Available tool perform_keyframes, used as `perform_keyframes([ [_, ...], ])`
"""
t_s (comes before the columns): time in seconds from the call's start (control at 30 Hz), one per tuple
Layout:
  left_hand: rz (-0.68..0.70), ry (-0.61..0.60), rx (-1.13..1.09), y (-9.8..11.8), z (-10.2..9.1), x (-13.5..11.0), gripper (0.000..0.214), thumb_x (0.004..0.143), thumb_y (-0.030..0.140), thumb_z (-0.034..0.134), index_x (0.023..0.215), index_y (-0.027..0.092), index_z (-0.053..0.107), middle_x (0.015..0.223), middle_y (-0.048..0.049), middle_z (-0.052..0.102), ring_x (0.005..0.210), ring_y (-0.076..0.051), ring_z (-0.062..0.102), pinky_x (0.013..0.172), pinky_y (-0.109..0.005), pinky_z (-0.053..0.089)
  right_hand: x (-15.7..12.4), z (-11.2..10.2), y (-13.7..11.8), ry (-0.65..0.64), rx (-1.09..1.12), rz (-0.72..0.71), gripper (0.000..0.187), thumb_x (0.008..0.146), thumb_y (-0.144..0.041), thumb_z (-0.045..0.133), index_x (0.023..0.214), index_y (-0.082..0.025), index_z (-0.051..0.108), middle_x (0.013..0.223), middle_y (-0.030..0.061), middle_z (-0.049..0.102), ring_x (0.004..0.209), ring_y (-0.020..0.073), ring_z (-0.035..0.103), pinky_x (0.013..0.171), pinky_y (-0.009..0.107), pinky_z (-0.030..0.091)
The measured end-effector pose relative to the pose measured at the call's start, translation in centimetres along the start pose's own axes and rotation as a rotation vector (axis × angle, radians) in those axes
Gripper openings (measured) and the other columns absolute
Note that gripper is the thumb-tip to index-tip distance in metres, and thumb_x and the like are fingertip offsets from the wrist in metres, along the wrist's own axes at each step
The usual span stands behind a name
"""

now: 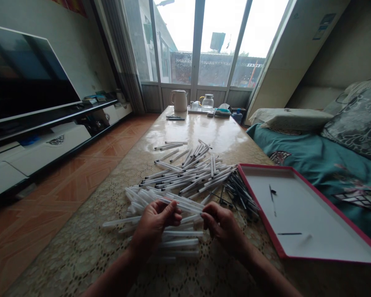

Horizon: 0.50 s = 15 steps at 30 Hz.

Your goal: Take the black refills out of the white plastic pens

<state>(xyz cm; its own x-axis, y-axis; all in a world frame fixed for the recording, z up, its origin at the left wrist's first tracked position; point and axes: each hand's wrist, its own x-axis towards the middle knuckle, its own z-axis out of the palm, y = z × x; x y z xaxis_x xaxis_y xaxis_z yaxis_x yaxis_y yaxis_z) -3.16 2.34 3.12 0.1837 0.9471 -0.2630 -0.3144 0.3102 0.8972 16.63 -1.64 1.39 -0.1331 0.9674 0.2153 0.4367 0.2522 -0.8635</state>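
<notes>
My left hand [160,216] is closed in a pinch, thumb against forefinger, on a translucent white pen barrel [188,206]. The far end of that barrel reaches the fingertips of my right hand [221,222], which are also pinched together on it. Whether a small part sits between the right fingers is hidden. Below and around both hands lie loose pen barrels [182,243], with a heap of clear ones [139,198] just left. Beyond them spreads a pile of white pens with black ends [185,173]. Dark pen caps or refills [239,192] are bunched to the right.
A shallow white tray with a pink rim [259,206] stands at the right, holding a few dark thin pieces. At the table's far end are a beige kettle [181,101], a glass jug [207,102] and a tissue box [223,110]. A sofa [312,152] borders the right side.
</notes>
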Motion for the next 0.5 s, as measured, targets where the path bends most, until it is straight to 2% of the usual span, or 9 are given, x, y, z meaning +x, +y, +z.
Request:
perform_keyframes([
  [0.07, 0.003, -0.001, -0.004, 0.02, -0.06, 0.0, 0.031, 0.058, 0.035, 0.082, 0.066, 0.01, 0.064, 0.059, -0.0038, 0.069, 0.047, -0.01, 0.061, 0.044, -0.018, 0.049, 0.05, -0.05, -0.11, -0.007, 0.006, 0.006, 0.022, 0.09, -0.035, 0.047, 0.078, -0.018, 0.054, 0.062, -0.002, 0.056, 0.054, 0.0107, 0.051, 0.054, 0.02, 0.037],
  [0.2, 0.013, -0.038, -0.019, -0.15, -0.12, 0.0, 0.027, 0.062, 0.033, 0.08, 0.068, 0.011, 0.065, 0.058, -0.0027, 0.068, 0.047, -0.01, 0.06, 0.046, -0.018, 0.05, 0.11, -0.08, 0.09, -0.041, -0.038, -0.011, 0.038, 0.095, -0.036, 0.035, 0.068, -0.018, 0.054, 0.053, -0.002, 0.054, 0.049, 0.0106, 0.05, 0.053, 0.021, 0.036],
  [0.3, 0.013, -0.037, -0.034, -0.25, -0.09, 0.03, 0.028, 0.062, 0.032, 0.08, 0.07, 0.011, 0.064, 0.058, -0.0026, 0.068, 0.047, -0.01, 0.06, 0.046, -0.019, 0.05, 0.07, -0.03, 0.32, -0.028, -0.037, -0.019, 0.032, 0.093, -0.038, 0.039, 0.072, -0.019, 0.053, 0.057, -0.0017, 0.055, 0.052, 0.0113, 0.051, 0.055, 0.022, 0.037],
  [0.4, 0.011, -0.021, -0.049, -0.24, -0.09, 0.09, 0.029, 0.061, 0.032, 0.081, 0.072, 0.011, 0.064, 0.059, -0.0027, 0.068, 0.048, -0.01, 0.061, 0.046, -0.018, 0.05, 0.05, 0.0, 0.36, 0.013, -0.014, 0.007, 0.021, 0.089, -0.039, 0.049, 0.084, -0.019, 0.054, 0.062, -0.0017, 0.055, 0.055, 0.012, 0.051, 0.053, 0.021, 0.037],
  [0.5, 0.007, -0.025, -0.054, -0.22, -0.07, 0.14, 0.029, 0.061, 0.031, 0.081, 0.072, 0.011, 0.064, 0.059, -0.0023, 0.068, 0.049, -0.01, 0.062, 0.047, -0.018, 0.051, 0.1, -0.02, 0.31, -0.017, -0.017, 0.013, 0.028, 0.092, -0.039, 0.041, 0.079, -0.018, 0.055, 0.057, -0.0018, 0.055, 0.052, 0.0116, 0.05, 0.053, 0.021, 0.037],
])
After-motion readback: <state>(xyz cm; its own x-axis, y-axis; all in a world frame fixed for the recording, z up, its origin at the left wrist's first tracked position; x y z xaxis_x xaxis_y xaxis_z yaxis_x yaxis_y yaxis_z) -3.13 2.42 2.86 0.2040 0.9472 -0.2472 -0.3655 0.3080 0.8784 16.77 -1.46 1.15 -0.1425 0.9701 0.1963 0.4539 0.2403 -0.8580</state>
